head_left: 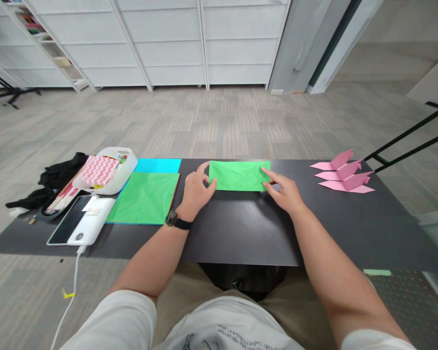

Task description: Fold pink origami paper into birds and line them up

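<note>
A green sheet of paper (240, 176), folded into a long rectangle, is held between my two hands near the far edge of the dark table. My left hand (196, 190) has its thumb and forefinger at the paper's left end; a black watch is on that wrist. My right hand (284, 190) grips the right end, its forefinger on top and its thumb by the lower corner. Faint crease lines cross the paper. To the left lies a stack of square sheets (146, 199), green on top, with a blue sheet (159, 165) showing behind.
Several folded pink paper figures (345, 177) stand in a row on the right of the table (241, 233). On the left are a white basket (126, 177) with a pink zigzag-patterned item, a white power bank (95, 218) with a cable (71, 301), a phone (69, 221) and black cloth (63, 170).
</note>
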The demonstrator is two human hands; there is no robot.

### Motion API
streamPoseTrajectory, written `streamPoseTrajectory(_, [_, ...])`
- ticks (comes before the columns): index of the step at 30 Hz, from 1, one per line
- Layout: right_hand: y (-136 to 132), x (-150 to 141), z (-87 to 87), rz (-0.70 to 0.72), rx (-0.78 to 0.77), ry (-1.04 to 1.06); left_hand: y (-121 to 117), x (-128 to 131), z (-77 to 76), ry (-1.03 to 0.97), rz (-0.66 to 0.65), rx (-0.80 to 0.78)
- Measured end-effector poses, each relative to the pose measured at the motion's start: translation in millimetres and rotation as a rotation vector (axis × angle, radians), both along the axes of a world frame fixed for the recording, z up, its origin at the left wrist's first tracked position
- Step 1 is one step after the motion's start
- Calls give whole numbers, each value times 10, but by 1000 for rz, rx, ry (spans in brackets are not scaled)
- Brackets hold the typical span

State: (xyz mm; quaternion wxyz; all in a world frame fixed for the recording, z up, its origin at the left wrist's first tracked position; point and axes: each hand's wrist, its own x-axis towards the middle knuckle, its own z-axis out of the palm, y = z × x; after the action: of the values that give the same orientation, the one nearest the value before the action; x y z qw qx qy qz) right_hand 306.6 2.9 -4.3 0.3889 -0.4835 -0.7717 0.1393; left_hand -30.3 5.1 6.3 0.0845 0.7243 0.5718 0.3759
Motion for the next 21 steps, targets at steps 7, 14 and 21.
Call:
streamPoseTrajectory(7, [12,-9,-59,116,-124,-125,-134,85,118,154,19,222])
streamPoseTrajectory(14, [3,-13,-52,232,-207,-137,-299,366,37,339,-310,76])
streamPoseTrajectory(21, [18,28,-96,233,-292,-193,-414,557,-133,525,-288,-53])
